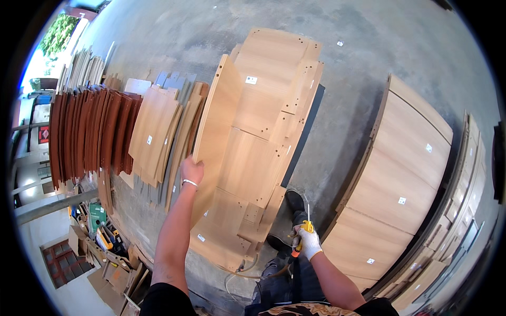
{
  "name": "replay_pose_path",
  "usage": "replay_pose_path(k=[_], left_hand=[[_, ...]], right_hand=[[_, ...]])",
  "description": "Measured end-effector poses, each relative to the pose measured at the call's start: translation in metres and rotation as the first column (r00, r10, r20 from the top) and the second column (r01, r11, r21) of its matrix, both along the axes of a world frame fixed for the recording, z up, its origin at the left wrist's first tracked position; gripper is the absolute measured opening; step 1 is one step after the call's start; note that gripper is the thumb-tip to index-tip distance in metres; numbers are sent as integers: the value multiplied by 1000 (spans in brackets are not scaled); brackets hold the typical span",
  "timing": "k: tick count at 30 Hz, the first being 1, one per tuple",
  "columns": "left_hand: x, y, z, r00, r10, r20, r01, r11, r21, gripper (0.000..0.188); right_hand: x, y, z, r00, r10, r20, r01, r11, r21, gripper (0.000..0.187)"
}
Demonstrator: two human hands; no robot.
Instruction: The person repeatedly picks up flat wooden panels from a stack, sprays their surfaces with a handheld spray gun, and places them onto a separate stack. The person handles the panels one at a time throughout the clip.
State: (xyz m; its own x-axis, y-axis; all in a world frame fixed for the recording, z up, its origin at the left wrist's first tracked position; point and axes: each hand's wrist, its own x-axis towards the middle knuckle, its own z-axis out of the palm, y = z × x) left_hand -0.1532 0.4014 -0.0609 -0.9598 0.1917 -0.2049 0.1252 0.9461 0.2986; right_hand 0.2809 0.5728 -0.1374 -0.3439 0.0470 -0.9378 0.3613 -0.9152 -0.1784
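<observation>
Left hand is clasping a panel's near upper corner, while a board stack is filling the middle. Along its left side that wooden panel is standing tilted, likely stiff, weighty for one hand and smooth-faced; the upper edge nearer mid-length would probably be balancing better. Near right, the gloved right hand is holding a yellow air gun. One small white label is lying on the stack's far part.

Head cam (L of pair), fisheye POV, looking down, L forearm near, wood panels farther
</observation>
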Motion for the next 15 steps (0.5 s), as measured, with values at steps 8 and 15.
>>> replay_pose_path(k=[8, 15], left_hand=[[83, -65, -30, 1000, 10, -22, -10, 1000, -20, 27], [109, -6, -57, 997, 20, 80, -14, 997, -77, 28]], right_hand=[[7, -42, -13, 996, 86, -15, -85, 996, 24, 9], [-11, -44, -1, 985, 154, -73, -147, 985, 84, 8]])
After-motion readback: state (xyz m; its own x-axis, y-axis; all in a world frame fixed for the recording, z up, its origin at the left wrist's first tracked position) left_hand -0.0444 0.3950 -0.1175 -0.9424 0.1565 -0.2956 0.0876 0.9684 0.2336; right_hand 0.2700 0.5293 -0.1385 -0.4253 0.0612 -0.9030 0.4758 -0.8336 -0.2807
